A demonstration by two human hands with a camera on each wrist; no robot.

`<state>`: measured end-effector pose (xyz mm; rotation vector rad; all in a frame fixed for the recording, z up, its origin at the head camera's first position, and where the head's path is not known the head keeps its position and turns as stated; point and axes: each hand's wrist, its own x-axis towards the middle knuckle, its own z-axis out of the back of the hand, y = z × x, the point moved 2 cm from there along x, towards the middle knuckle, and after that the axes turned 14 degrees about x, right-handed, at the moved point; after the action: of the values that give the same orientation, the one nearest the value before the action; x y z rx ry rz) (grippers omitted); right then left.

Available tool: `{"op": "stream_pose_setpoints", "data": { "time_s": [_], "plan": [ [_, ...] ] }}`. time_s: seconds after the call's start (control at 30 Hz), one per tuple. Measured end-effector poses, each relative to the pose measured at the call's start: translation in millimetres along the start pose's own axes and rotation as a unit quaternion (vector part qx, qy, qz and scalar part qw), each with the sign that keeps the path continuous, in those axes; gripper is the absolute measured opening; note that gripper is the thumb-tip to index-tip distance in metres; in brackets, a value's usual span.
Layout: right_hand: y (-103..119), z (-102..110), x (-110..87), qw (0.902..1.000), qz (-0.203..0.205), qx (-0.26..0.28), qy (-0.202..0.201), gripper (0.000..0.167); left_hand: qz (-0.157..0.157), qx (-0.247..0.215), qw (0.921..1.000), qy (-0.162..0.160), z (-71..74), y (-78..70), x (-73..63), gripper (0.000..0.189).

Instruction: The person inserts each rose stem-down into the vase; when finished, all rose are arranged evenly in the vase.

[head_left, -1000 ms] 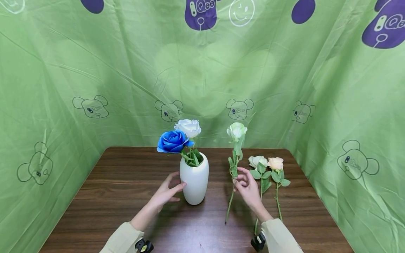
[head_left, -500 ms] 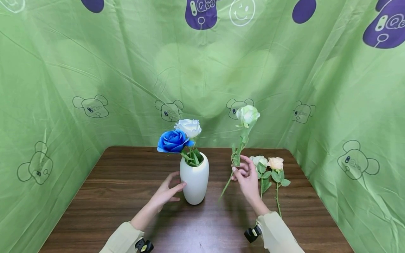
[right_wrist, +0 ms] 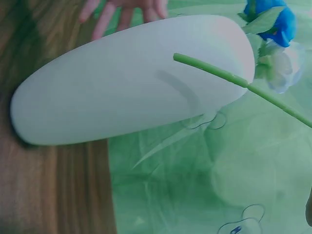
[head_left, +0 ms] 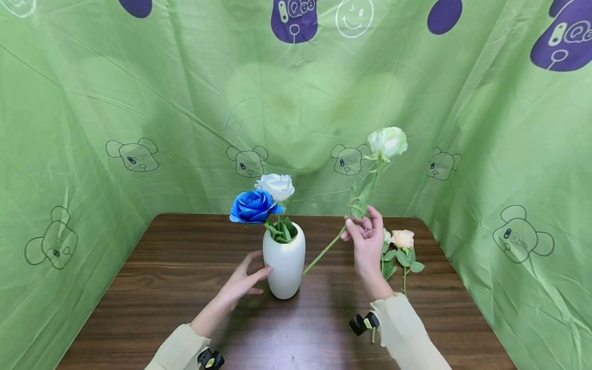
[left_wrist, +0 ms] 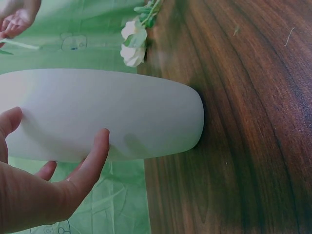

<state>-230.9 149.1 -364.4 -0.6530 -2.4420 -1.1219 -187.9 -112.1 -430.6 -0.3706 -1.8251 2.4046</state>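
A white vase (head_left: 284, 270) stands upright on the table, holding a blue rose (head_left: 253, 207) and a white rose (head_left: 276, 186). My left hand (head_left: 241, 281) rests against its left side, fingers spread and fairly straight, as the left wrist view also shows. To the right of the vase, my right hand (head_left: 367, 249) pinches the stem of a pale green-white rose (head_left: 387, 142) just below the leaves. This rose is raised and tilted, bloom up to the right. In the right wrist view its bare stem (right_wrist: 209, 68) crosses in front of the vase near the mouth.
A peach rose (head_left: 403, 239) lies on the wooden table (head_left: 185, 257) at the right. Beside it a white rose (head_left: 387, 254) is partly hidden behind my right hand and forearm. Green printed cloth (head_left: 296, 103) encloses the table at the back and sides.
My right hand has lifted the pale green rose off the table. Its bloom has risen to the right, while the stem's lower end has swung left toward the vase. My left hand stays put.
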Motion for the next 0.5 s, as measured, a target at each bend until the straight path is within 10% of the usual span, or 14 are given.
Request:
{"op": "stream_pose_setpoints", "data": {
  "time_s": [0.5],
  "plan": [
    [15,-33,30.4,0.9938,0.082,0.066,-0.035,0.042,-0.001,0.000,1.0000,0.002,0.0,0.0,-0.2,0.057]
  ]
}}
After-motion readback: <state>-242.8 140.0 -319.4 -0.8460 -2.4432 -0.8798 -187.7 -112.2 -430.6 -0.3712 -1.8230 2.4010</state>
